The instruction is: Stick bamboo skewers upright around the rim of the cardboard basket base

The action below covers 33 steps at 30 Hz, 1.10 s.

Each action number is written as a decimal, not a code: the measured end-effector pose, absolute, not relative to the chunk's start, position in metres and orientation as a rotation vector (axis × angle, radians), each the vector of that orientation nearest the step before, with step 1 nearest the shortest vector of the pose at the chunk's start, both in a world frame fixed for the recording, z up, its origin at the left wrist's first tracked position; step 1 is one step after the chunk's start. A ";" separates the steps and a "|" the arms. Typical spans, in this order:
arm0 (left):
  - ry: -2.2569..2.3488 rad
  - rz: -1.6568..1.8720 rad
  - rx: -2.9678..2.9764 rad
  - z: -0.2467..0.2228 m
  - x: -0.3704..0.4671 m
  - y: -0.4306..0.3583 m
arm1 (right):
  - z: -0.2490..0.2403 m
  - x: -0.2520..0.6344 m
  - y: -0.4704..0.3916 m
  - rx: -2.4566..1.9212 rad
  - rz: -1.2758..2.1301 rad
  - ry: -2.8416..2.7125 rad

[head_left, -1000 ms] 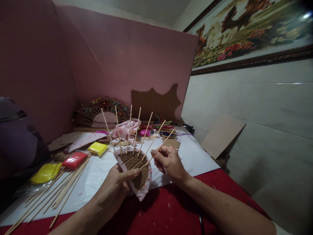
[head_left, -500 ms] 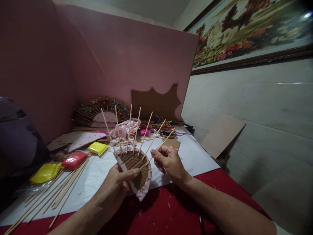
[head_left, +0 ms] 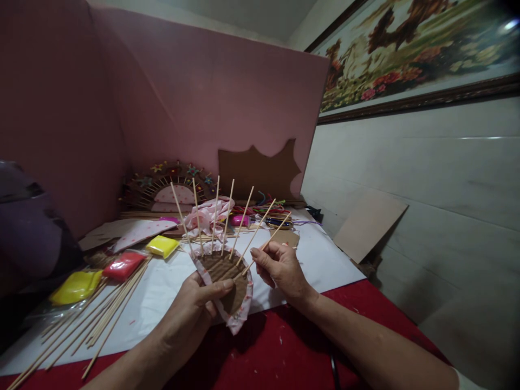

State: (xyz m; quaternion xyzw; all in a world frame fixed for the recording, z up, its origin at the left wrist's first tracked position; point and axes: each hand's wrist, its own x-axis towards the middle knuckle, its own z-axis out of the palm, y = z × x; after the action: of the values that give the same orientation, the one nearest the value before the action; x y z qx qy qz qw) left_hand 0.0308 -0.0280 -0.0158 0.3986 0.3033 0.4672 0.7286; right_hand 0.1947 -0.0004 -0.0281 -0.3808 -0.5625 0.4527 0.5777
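Observation:
My left hand (head_left: pixel 195 306) grips a cardboard piece (head_left: pixel 233 300) edged with pink patterned fabric, its thumb lying across the brown face. Several thin wooden sticks (head_left: pixel 245 221) fan out from the upper edge of this piece. With thumb and fingers, my right hand (head_left: pixel 282 271) pinches the rightmost wooden stick (head_left: pixel 277 229), whose lower end meets the cardboard's right side. The fingers behind the cardboard are hidden.
Loose wooden sticks (head_left: pixel 108 306) lie on white paper (head_left: pixel 325 260) at the left, beside yellow (head_left: pixel 162 246) and red (head_left: pixel 124 265) packets. Behind stand a decorated fan (head_left: pixel 173 189) and a cut brown board (head_left: pixel 260 170). Pink fabric (head_left: pixel 209 214) is bunched mid-table. A red cloth (head_left: pixel 390 314) covers the front.
The cardboard piece has tilted very slightly, and the leftmost stick tips have shifted a little right and down. Both hands keep their hold.

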 end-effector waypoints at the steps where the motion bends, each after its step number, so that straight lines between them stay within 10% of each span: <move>1: 0.670 1.037 0.865 -0.014 0.032 -0.028 | -0.029 0.195 0.000 -0.893 1.057 -1.322; 22: 0.689 1.244 0.780 -0.006 0.027 -0.023 | 0.001 0.209 -0.017 -0.951 0.667 -1.281; 33: 0.719 1.330 0.648 -0.011 0.023 -0.013 | -0.009 0.253 -0.016 -1.979 -0.013 -1.995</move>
State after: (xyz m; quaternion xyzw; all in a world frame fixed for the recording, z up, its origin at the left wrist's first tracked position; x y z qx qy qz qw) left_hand 0.0229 -0.0134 -0.0112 0.2887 0.3202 0.5925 0.6805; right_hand 0.2530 -0.0164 -0.0090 -0.6945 -0.7003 -0.0046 0.1649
